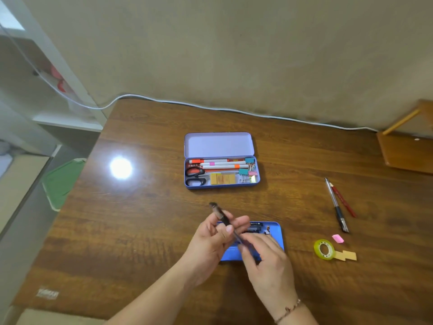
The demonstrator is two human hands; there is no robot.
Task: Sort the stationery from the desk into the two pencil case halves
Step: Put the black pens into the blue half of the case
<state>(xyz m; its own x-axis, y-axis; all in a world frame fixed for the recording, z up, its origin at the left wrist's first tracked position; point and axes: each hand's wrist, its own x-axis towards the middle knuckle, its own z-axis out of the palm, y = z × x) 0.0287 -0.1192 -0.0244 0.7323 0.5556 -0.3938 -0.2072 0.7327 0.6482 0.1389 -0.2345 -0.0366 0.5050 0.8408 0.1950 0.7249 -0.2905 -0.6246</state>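
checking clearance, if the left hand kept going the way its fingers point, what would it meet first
Probably the dark pen it already holds, then the right hand over the blue case half. Depth is unclear.

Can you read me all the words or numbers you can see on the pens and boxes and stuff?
I can't read any.
Red pencil: printing along its side, too small.
Blue case half: a picture and a dark label, too blurred.
Markers in the purple case: red strip beside them has marks, too small.
Desk corner sticker: blurred.
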